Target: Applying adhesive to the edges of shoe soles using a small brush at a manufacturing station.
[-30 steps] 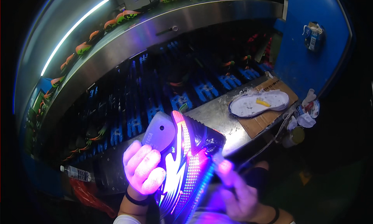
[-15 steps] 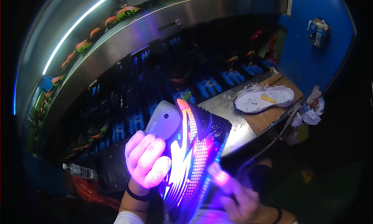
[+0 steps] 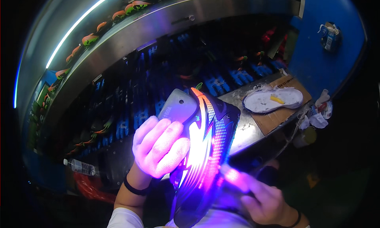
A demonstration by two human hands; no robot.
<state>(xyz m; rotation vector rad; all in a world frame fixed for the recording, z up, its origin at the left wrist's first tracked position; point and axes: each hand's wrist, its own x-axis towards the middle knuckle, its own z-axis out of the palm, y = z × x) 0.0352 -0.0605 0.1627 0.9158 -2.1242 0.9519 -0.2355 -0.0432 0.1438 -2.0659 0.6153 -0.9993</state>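
Observation:
My left hand (image 3: 162,147), in a pale glove lit pink and violet, is closed round a dark shoe upper (image 3: 202,149) pulled over a grey shoe last (image 3: 180,105). The upper has an orange heel, a green pull loop and bright white, pink and blue side patterns. It stands tilted, heel up and toe towards me. My right hand (image 3: 259,196) is on its right side, fingers bent together and fingertips at the sole edge. Glare and blur hide what lies between those fingertips. Violet light falls on both hands and the shoe.
A white shoe sole (image 3: 273,100) with a yellow strip on it lies on cardboard (image 3: 269,119) on a metal ledge at right. Behind is a dark rack (image 3: 158,73) with blue pieces; orange-green shoes (image 3: 90,39) line a shelf above. A plastic bottle (image 3: 81,166) lies at left.
The shoe and my left hand have shifted slightly right and up in the view. My right hand has moved a little right and stays at the shoe's edge.

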